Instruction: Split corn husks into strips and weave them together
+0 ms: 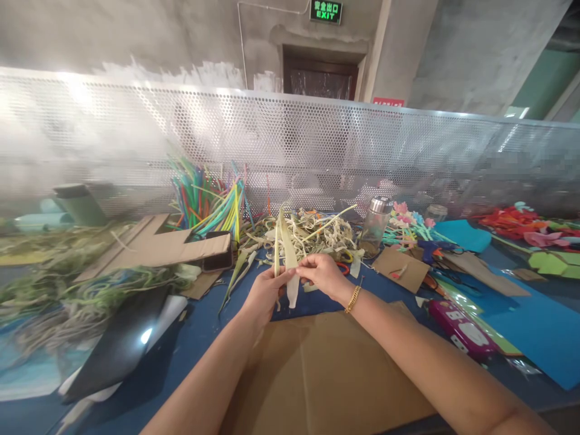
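Observation:
Over the middle of the table, my left hand [266, 293] is closed on pale, leaf-like strips that look like dried corn husk [287, 244], their tips pointing up. Thumb and fingertips pinched, my right hand [325, 273] meets the husk's right edge just beside the left thumb. A gold bracelet [353, 299] circles my right wrist. Behind both hands lies a tangled heap of cut husk strips [333, 234]. Below them is a flat sheet of brown cardboard [317, 374]. Longer greenish leaves [238, 275] lie to the left of my left hand.
Colourful pipe cleaners [203, 199] stand back left, near cut cardboard [158, 244] and a dark sheet [118, 338]. A glass jar [375, 226], a glue gun [435, 249], a purple case [460, 329] and blue sheets [539, 326] are on the right. A perforated metal screen [272, 139] borders the back.

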`<state>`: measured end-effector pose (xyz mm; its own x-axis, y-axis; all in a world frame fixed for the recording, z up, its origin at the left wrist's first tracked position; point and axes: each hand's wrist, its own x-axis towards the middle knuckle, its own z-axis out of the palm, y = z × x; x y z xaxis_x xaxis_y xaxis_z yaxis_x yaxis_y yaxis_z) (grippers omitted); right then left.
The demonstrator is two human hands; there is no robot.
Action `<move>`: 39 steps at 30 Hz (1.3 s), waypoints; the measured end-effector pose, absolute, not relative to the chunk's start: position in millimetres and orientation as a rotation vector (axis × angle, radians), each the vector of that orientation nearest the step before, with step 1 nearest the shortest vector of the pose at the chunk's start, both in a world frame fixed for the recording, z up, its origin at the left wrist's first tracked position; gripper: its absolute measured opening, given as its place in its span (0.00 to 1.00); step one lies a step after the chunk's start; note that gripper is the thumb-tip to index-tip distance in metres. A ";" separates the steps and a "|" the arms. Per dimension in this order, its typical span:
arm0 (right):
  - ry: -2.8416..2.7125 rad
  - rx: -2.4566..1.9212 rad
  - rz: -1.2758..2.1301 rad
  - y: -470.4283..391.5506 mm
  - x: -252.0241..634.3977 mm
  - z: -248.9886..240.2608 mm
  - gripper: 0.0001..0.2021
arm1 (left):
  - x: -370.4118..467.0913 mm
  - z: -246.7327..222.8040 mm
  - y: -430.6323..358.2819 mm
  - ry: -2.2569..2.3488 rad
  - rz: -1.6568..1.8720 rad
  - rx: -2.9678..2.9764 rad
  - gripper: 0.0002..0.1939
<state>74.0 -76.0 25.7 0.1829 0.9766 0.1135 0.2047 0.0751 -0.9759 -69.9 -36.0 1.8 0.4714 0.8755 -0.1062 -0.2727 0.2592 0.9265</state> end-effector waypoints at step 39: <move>-0.885 -1.249 0.204 -62.0 187.2 69.5 0.08 | -97.9 39.2 -20.1 0.433 1.135 0.410 0.09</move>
